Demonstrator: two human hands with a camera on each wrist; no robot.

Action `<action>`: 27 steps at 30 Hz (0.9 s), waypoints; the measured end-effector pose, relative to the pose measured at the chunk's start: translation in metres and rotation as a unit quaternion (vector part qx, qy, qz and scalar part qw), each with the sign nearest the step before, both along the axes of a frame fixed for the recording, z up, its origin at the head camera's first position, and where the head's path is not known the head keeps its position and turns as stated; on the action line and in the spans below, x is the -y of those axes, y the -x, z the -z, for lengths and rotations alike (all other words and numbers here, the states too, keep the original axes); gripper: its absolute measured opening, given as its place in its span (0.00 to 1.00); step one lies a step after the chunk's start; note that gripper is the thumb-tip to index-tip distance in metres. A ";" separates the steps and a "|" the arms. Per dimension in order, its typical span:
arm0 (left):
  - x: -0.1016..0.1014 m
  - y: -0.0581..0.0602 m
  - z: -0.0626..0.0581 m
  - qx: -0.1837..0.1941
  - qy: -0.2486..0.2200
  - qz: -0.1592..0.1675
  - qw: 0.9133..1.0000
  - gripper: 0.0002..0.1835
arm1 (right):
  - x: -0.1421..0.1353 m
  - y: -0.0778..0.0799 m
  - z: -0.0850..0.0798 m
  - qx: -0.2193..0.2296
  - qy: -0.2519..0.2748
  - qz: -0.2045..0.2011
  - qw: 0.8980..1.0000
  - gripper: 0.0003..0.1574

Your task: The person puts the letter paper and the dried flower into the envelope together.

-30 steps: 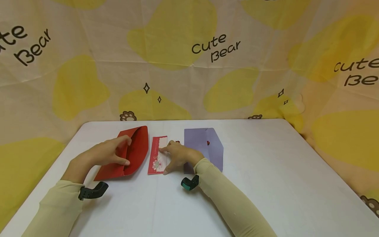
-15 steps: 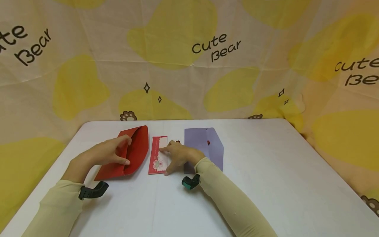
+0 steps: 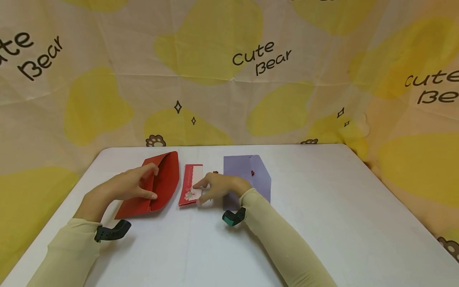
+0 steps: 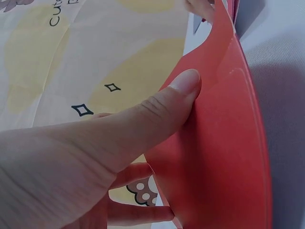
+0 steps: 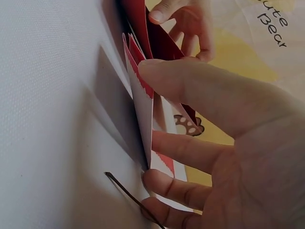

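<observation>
Left hand (image 3: 130, 185) holding a red envelope (image 3: 166, 181), right hand (image 3: 218, 186) pinching a folded card (image 3: 188, 183).
Both forearms, in pale sleeves (image 3: 69, 249), reach forward over the white table (image 3: 315, 223), the right one slanting inward across the front. The left hand grips the envelope at its mouth, thumb nearer the body and fingers farther off, the thumb's pad laid along the red paper in the left wrist view. The right hand holds the card's right-hand side between thumb and fingers; in the right wrist view the card tilts up, its leaves slightly parted. The card lies just right of the red envelope, while a purple envelope (image 3: 263, 179) sits beneath the line of the right wrist.
</observation>
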State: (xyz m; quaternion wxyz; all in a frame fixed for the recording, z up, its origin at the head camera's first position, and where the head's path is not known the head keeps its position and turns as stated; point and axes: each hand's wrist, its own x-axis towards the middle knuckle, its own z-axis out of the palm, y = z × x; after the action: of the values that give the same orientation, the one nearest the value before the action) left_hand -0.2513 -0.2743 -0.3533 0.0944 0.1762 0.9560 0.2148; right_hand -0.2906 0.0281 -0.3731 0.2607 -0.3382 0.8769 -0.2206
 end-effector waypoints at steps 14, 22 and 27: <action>0.001 0.001 0.000 0.002 -0.004 0.004 1.000 0.38 | -0.003 0.004 0.000 0.027 0.040 0.034 0.998 0.30; 0.002 0.000 -0.001 -0.001 -0.005 0.012 1.000 0.38 | 0.000 0.009 0.001 -0.023 0.127 0.075 0.989 0.16; 0.002 -0.001 -0.002 -0.002 -0.003 0.012 1.000 0.37 | -0.001 0.011 0.002 -0.055 0.171 0.109 0.978 0.09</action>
State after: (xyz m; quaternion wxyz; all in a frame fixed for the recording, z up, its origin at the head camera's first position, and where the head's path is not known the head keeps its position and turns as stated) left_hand -0.2508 -0.2760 -0.3517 0.0944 0.1881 0.9535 0.2158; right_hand -0.3020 0.0286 -0.3749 0.1250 -0.2920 0.8708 -0.3753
